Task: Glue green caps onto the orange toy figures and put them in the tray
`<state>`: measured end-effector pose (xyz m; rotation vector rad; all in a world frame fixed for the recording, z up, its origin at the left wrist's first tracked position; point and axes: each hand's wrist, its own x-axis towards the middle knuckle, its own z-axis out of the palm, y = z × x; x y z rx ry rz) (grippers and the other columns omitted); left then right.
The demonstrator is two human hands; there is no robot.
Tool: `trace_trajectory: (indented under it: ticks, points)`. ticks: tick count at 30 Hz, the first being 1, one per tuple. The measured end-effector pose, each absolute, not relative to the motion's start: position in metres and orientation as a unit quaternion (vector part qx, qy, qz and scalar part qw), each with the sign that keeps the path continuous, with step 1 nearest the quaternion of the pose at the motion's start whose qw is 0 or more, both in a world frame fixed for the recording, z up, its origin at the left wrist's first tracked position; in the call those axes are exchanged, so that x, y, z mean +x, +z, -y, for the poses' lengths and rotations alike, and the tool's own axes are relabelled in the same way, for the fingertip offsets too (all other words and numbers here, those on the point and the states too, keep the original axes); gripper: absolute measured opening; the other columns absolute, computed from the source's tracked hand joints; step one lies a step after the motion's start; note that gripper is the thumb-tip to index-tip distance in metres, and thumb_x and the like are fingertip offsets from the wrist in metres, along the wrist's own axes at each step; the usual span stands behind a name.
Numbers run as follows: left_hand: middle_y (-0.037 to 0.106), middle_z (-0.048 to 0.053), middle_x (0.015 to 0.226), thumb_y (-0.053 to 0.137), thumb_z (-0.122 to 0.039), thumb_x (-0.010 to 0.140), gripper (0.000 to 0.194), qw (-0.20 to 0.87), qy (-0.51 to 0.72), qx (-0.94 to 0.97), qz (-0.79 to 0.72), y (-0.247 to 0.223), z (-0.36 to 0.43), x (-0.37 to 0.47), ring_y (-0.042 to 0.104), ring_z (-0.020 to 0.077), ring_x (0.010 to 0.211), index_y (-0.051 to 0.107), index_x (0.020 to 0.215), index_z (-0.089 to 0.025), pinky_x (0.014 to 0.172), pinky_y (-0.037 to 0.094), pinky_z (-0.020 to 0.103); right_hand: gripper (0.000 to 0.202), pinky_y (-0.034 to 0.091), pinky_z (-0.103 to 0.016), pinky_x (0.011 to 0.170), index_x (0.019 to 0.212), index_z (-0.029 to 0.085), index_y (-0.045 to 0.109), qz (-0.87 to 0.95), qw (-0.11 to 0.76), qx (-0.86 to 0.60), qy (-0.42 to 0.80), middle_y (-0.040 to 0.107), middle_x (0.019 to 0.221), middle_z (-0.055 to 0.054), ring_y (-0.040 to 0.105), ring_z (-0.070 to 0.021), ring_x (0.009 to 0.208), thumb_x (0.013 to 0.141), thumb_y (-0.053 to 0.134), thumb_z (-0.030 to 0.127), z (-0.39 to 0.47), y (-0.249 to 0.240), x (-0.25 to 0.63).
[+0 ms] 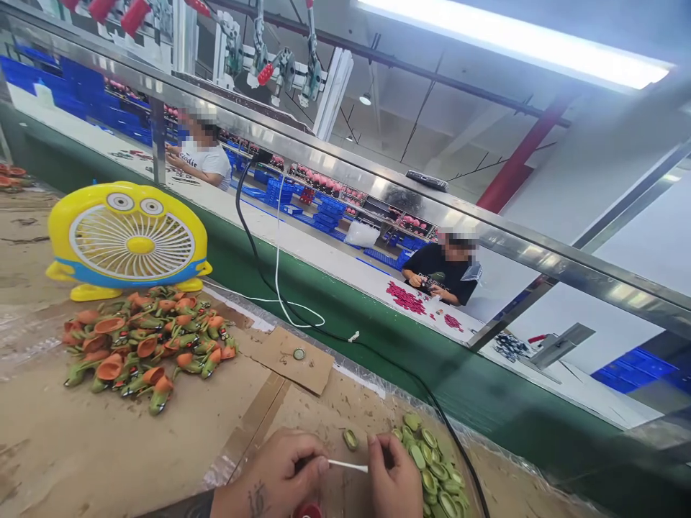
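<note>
A white cotton swab [345, 465] is stretched between my hands over the cardboard. My left hand [286, 467] pinches one end of it between thumb and forefinger. At the other end, the thicker tip meets the closed thumb and fingers of my right hand [395, 478]. Just beyond the swab lies one green oval piece [350, 439] with a hollow face. A heap of similar green pieces [429, 460] sits right beside my right hand, which hides part of it. Below my left hand, a round red object [307, 510] shows only partly at the bottom edge.
Orange-and-green figure parts [151, 338] are piled on the left, before a yellow fan [129, 241]. A bottle cap [299, 353] lies on a cardboard piece. A black cable [426, 388] runs past the green heap. Two people sit at the bench [345, 270] beyond.
</note>
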<state>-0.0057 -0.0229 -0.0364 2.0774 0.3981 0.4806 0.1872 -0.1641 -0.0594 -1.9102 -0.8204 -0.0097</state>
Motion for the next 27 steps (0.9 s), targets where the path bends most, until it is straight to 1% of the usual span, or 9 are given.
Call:
trace_trajectory:
  ticks: [4, 9, 12, 15, 18, 21, 23, 27]
  points:
    - [0.078, 0.005, 0.089, 0.052, -0.038, 0.096, 0.031, 0.466, 0.185, 0.849, -0.166, -0.032, 0.024, -0.007, 0.068, 0.0206, 0.087, 0.077, 0.091, -0.020, 0.082, 0.047, 0.028, 0.060, 0.045, -0.028, 0.063, 0.067, 0.021, 0.067, 0.337, 0.512, -0.790, -0.019, 0.066, 0.064, -0.002, 0.058, -0.0196, 0.062, 0.088, 0.055, 0.076, 0.161, -0.062, 0.181]
    - [0.078, 0.004, 0.084, 0.050, -0.039, 0.097, 0.033, 0.464, 0.211, 0.847, -0.151, -0.028, 0.026, -0.007, 0.067, 0.0191, 0.081, 0.077, 0.089, -0.021, 0.078, 0.047, 0.027, 0.063, 0.043, -0.028, 0.061, 0.063, 0.022, 0.065, 0.358, 0.523, -0.773, -0.031, 0.063, 0.060, -0.002, 0.057, -0.0193, 0.060, 0.084, 0.056, 0.081, 0.154, -0.071, 0.175]
    - [0.077, 0.004, 0.083, 0.046, -0.045, 0.098, 0.039, 0.465, 0.229, 0.844, -0.137, -0.031, 0.026, -0.007, 0.067, 0.0184, 0.079, 0.076, 0.089, -0.021, 0.075, 0.047, 0.026, 0.063, 0.042, -0.028, 0.059, 0.062, 0.022, 0.065, 0.369, 0.526, -0.765, -0.034, 0.062, 0.059, -0.002, 0.056, -0.0193, 0.061, 0.083, 0.058, 0.081, 0.152, -0.073, 0.175]
    - [0.074, 0.004, 0.077, 0.041, -0.054, 0.100, 0.050, 0.464, 0.238, 0.844, -0.128, -0.036, 0.025, -0.005, 0.065, 0.0176, 0.073, 0.075, 0.085, -0.020, 0.070, 0.045, 0.025, 0.062, 0.041, -0.028, 0.059, 0.063, 0.022, 0.065, 0.373, 0.525, -0.764, -0.032, 0.061, 0.059, -0.001, 0.054, -0.0186, 0.060, 0.084, 0.058, 0.079, 0.152, -0.075, 0.176]
    - [0.072, 0.003, 0.073, 0.036, -0.062, 0.101, 0.058, 0.455, 0.253, 0.845, -0.123, -0.041, 0.026, -0.004, 0.062, 0.0170, 0.069, 0.073, 0.083, -0.020, 0.069, 0.044, 0.026, 0.062, 0.040, -0.028, 0.059, 0.063, 0.022, 0.064, 0.372, 0.522, -0.767, -0.025, 0.060, 0.059, 0.000, 0.053, -0.0177, 0.058, 0.085, 0.057, 0.079, 0.153, -0.076, 0.178]
    - [0.071, 0.004, 0.073, 0.031, -0.064, 0.101, 0.063, 0.451, 0.250, 0.848, -0.122, -0.040, 0.027, -0.005, 0.063, 0.0171, 0.070, 0.072, 0.081, -0.020, 0.069, 0.043, 0.026, 0.062, 0.040, -0.028, 0.061, 0.064, 0.021, 0.065, 0.374, 0.517, -0.769, -0.016, 0.061, 0.060, 0.000, 0.054, -0.0181, 0.060, 0.085, 0.057, 0.079, 0.154, -0.079, 0.178]
    - [0.072, 0.004, 0.075, 0.033, -0.062, 0.102, 0.061, 0.450, 0.237, 0.851, -0.133, -0.037, 0.026, -0.006, 0.064, 0.0179, 0.073, 0.071, 0.081, -0.019, 0.069, 0.043, 0.026, 0.061, 0.041, -0.027, 0.062, 0.065, 0.021, 0.065, 0.377, 0.513, -0.771, -0.008, 0.062, 0.062, -0.001, 0.056, -0.0183, 0.062, 0.085, 0.058, 0.078, 0.154, -0.080, 0.178]
    - [0.074, 0.005, 0.082, 0.041, -0.053, 0.101, 0.048, 0.440, 0.214, 0.858, -0.157, -0.032, 0.025, -0.008, 0.065, 0.0190, 0.080, 0.073, 0.085, -0.020, 0.077, 0.045, 0.027, 0.058, 0.043, -0.027, 0.065, 0.067, 0.021, 0.067, 0.386, 0.500, -0.775, 0.008, 0.064, 0.064, -0.001, 0.058, -0.0184, 0.064, 0.088, 0.058, 0.074, 0.156, -0.078, 0.179]
